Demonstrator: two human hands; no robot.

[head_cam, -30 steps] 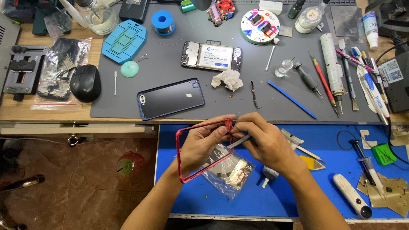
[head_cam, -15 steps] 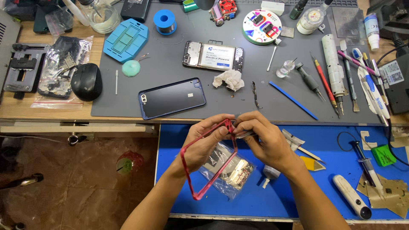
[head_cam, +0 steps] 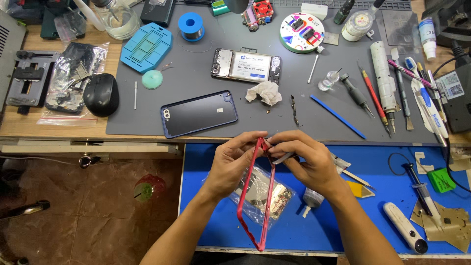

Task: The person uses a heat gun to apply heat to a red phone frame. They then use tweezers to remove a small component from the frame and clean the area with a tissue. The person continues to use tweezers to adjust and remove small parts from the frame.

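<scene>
Frame centre: left hand (head_cam: 234,164) gripping red frame (head_cam: 256,196); right hand (head_cam: 306,162) pinching tweezers (head_cam: 283,157) at its top, above blue mat (head_cam: 373,206).

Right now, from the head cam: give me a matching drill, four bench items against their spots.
Items:
1. red frame
2. mouse
3. solder spool
4. green block

Places:
A. far right of the blue mat
B. held between both hands
C. left of the grey mat, on the wood
D. top of the grey mat, beside the blue tray

Pairs: 1-B, 2-C, 3-D, 4-A
</scene>
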